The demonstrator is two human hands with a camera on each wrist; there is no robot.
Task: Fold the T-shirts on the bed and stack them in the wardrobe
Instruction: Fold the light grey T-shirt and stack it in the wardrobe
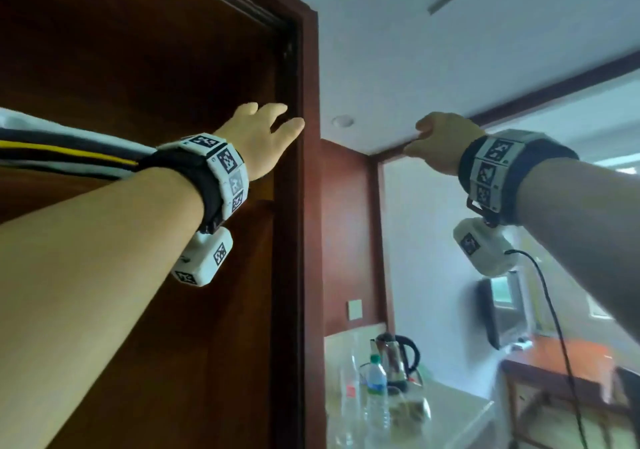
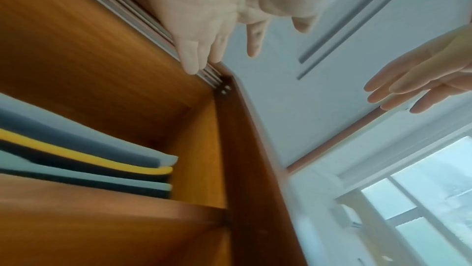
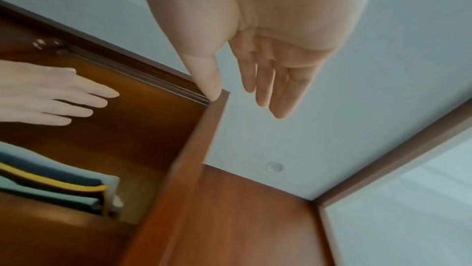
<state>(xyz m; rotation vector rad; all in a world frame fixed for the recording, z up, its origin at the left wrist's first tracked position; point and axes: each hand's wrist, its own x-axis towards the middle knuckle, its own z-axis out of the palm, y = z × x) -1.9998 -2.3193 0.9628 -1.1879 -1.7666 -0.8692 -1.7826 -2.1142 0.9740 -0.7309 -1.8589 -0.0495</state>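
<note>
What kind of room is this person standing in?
Probably a hotel room or a bedroom. A dark wooden wardrobe holds a stack of folded T-shirts on a shelf, and beside it a counter carries an electric kettle and a water bottle. A window shows too.

From my head view the shirt stack (image 1: 69, 152) ran off the left edge. Right fingertips (image 1: 420, 137) were blurred; bottles (image 1: 375, 393) near the kettle (image 1: 398, 355) smeared beyond telling.

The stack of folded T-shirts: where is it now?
The stack of folded T-shirts lies on a wardrobe shelf, at the left of all three views, below the left hand.
</note>
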